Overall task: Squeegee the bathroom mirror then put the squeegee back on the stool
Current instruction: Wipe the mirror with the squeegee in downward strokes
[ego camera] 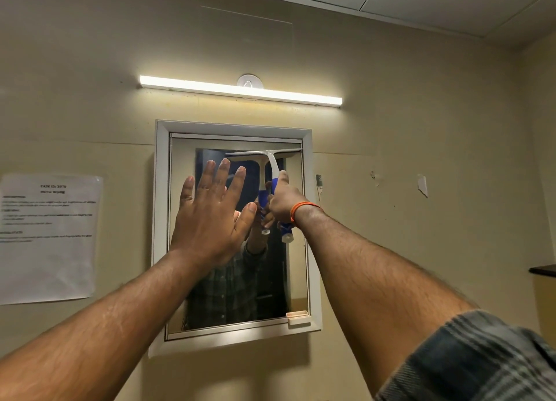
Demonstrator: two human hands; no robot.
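A mirror (296, 268) in a white frame hangs on the beige wall in front of me. My right hand (284, 200), with an orange band at the wrist, grips the blue handle of a white squeegee (272, 161). The squeegee's blade lies horizontally against the glass near the mirror's top edge, toward the right side. My left hand (210, 217) is raised in front of the mirror's left half, fingers spread, holding nothing; whether it touches the glass I cannot tell. The stool is out of view.
A lit tube light (240, 90) is mounted above the mirror. A printed paper sheet (48, 238) is taped to the wall at the left. A dark shelf edge (543, 269) juts in at the right. A small latch (298, 318) sits at the mirror's lower right corner.
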